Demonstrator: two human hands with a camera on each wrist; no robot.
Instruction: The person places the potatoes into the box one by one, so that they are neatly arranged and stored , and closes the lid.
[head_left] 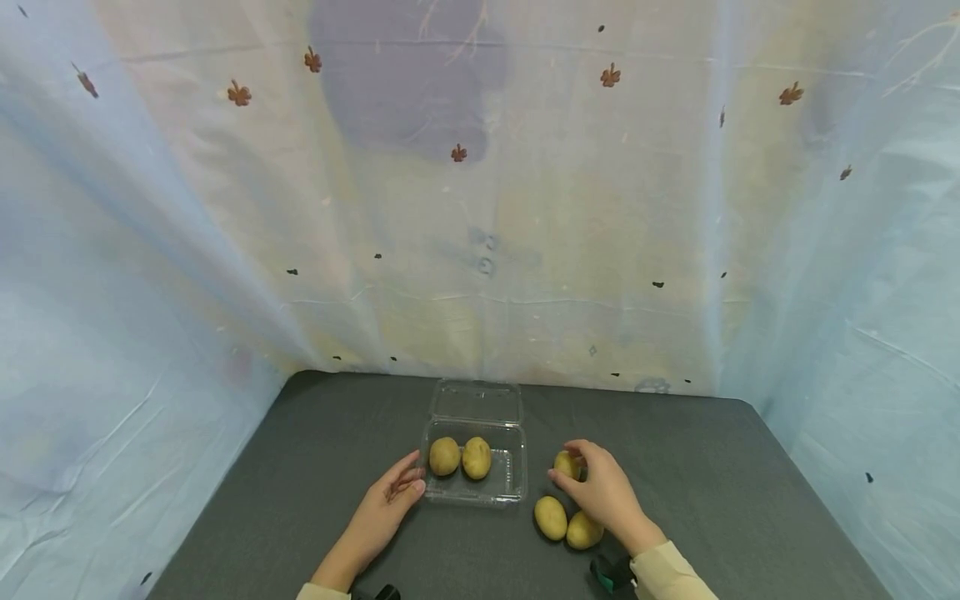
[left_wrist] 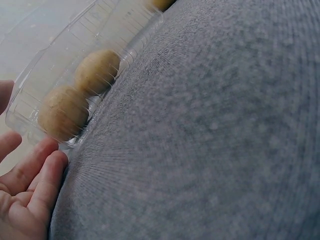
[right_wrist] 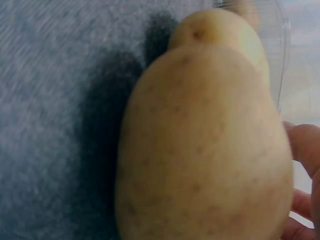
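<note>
Looking oval, yellowish, faintly speckled: potatoes (head_left: 551, 517), two inside clear container (head_left: 514, 478).

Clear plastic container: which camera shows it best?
The head view: the clear plastic container shows almost whole, lid open, two potatoes inside. The left wrist view shows part close up, cut off at the top; the right wrist view, only an edge behind loose potatoes.

A patterned curtain (head_left: 555, 217) backs a grey table (head_left: 337, 442).
</note>
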